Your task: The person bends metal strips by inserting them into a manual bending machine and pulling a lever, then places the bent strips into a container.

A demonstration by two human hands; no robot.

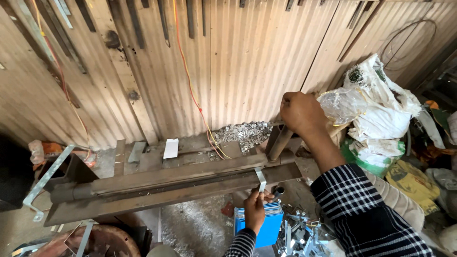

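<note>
Landmark: the long rusty bending bar (181,183), running left to right in front of me.
Left hand (254,212): just under the bar's right part, fingers pinched on a thin metal strip (260,179) fed up into its slot.
Blue box (259,223): below that hand.
Right hand (300,112): above the bar's right end, fingers closed tight round the lever handle (278,140).
Progress: strip seated, seemingly not bent yet; finished pieces (245,131) heaped behind the bar.

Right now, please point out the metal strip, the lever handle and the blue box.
metal strip (260,179), head view, its flat middle below the bending machine's slot.
lever handle (279,142), head view, the bar under the right hand.
blue box (269,229), head view, its blue front face.
</note>
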